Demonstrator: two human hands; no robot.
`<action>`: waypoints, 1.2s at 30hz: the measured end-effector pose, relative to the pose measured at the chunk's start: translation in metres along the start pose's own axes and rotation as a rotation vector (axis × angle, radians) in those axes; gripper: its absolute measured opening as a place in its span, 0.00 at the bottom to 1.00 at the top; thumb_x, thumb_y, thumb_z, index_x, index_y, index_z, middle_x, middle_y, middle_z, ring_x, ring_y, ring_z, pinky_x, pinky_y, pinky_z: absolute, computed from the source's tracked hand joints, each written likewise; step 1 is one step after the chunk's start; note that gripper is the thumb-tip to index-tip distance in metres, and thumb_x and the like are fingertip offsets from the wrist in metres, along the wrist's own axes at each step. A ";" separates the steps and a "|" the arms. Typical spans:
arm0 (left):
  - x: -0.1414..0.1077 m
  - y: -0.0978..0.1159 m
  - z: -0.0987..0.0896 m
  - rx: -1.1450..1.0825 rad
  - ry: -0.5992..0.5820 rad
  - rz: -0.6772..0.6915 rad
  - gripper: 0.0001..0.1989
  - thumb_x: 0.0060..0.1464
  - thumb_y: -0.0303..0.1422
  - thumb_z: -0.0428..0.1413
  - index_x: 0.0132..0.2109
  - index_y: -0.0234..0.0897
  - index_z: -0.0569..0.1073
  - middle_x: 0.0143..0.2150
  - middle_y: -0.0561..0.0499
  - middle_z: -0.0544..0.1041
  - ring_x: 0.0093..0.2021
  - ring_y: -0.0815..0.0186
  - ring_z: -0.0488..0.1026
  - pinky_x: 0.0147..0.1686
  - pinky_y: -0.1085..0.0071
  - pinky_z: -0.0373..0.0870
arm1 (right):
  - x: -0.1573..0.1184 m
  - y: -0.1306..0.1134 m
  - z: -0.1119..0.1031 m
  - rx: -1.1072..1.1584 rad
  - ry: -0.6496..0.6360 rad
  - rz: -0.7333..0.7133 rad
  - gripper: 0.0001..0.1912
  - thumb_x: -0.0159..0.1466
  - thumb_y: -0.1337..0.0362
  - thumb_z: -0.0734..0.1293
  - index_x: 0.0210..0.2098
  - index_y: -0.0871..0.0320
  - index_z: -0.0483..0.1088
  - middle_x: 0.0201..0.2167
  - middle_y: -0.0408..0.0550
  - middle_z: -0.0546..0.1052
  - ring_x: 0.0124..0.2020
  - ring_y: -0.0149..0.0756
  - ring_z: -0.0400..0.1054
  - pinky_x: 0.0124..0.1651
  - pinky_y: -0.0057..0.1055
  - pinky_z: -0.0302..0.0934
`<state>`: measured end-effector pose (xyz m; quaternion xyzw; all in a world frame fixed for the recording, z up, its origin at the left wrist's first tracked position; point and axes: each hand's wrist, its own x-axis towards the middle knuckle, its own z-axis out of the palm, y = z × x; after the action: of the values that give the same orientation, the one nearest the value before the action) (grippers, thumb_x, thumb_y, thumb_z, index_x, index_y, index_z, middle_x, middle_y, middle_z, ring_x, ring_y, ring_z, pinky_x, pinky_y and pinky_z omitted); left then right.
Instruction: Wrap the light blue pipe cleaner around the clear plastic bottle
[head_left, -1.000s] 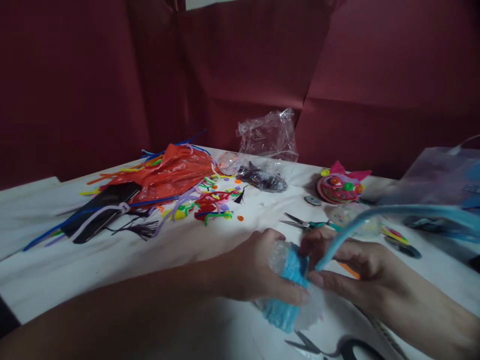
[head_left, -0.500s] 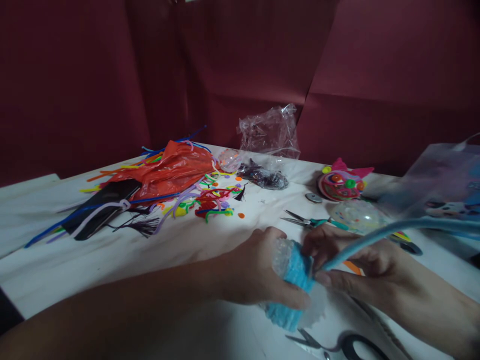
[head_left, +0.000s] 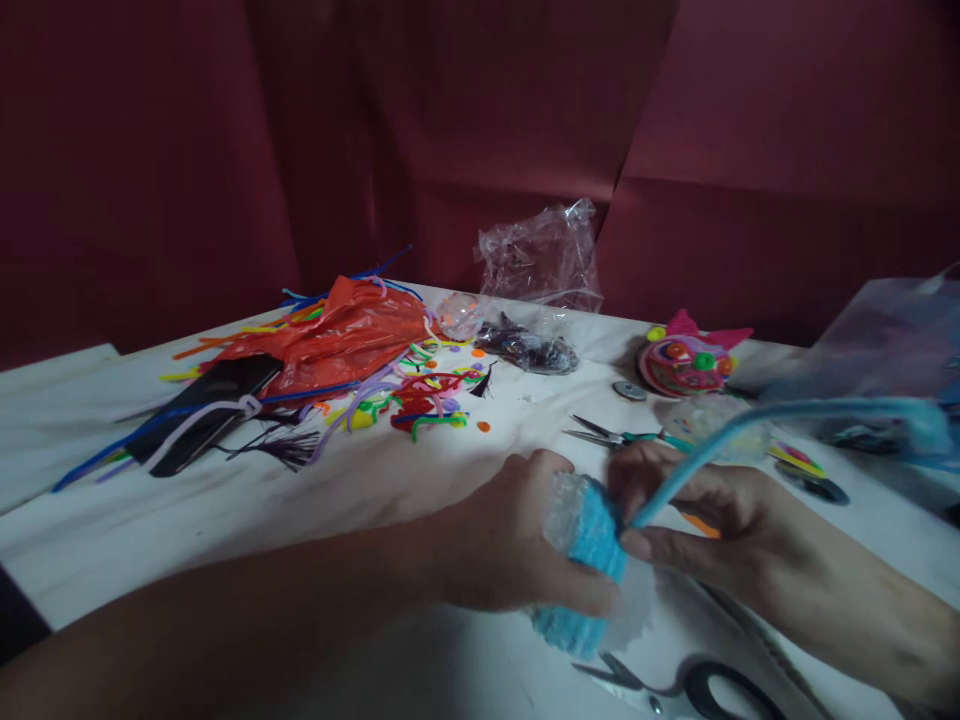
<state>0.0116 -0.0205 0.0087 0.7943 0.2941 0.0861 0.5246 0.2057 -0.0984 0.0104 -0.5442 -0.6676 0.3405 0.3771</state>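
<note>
- Sky blue, banded in close ridges, on the wrap [head_left: 600, 535]
- Duller blue along the pipe cleaner [head_left: 716, 440]
- Dark maroon over the backdrop [head_left: 480, 110]
- White, streaked faintly with grey-brown, across the tabletop [head_left: 517, 422]
- Orange-red on the bag [head_left: 345, 325]
- Plain black on the pouch [head_left: 225, 382], crossed by a lilac strand [head_left: 195, 425] and a blue strand [head_left: 105, 458]
- Pink on the figure [head_left: 691, 375], with magenta ears [head_left: 726, 340], green nose [head_left: 703, 360] and orange-red eyes [head_left: 677, 351]
- Black and silver on the near scissors [head_left: 694, 690], teal and silver on the far scissors [head_left: 621, 437]
</note>
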 end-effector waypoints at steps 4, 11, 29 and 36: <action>-0.001 -0.001 -0.001 -0.020 0.009 0.017 0.36 0.35 0.40 0.62 0.52 0.38 0.60 0.41 0.48 0.69 0.38 0.60 0.68 0.30 0.68 0.65 | 0.008 -0.007 -0.001 0.062 -0.107 -0.029 0.25 0.61 0.45 0.70 0.30 0.63 0.67 0.28 0.47 0.63 0.31 0.38 0.61 0.35 0.27 0.61; -0.004 0.001 -0.001 0.002 0.003 0.003 0.37 0.35 0.39 0.62 0.54 0.36 0.59 0.40 0.48 0.70 0.37 0.62 0.69 0.29 0.70 0.66 | 0.008 -0.003 0.002 0.138 -0.198 -0.034 0.20 0.65 0.51 0.67 0.31 0.63 0.63 0.30 0.46 0.64 0.32 0.36 0.60 0.36 0.24 0.57; -0.006 0.002 -0.003 0.047 0.007 0.047 0.31 0.37 0.40 0.61 0.50 0.37 0.63 0.44 0.46 0.69 0.41 0.59 0.67 0.32 0.68 0.67 | -0.002 0.004 -0.010 0.085 -0.159 -0.119 0.13 0.68 0.53 0.69 0.36 0.57 0.68 0.41 0.44 0.64 0.42 0.38 0.61 0.42 0.23 0.61; -0.008 0.006 -0.003 0.085 0.032 -0.012 0.35 0.35 0.42 0.61 0.52 0.36 0.61 0.50 0.42 0.65 0.45 0.55 0.65 0.34 0.66 0.67 | 0.003 0.000 -0.005 0.082 -0.162 -0.044 0.19 0.67 0.48 0.68 0.34 0.59 0.67 0.38 0.45 0.65 0.40 0.38 0.60 0.41 0.23 0.59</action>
<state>0.0060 -0.0244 0.0166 0.8126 0.3108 0.0831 0.4860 0.2100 -0.0953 0.0136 -0.4841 -0.6934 0.4019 0.3512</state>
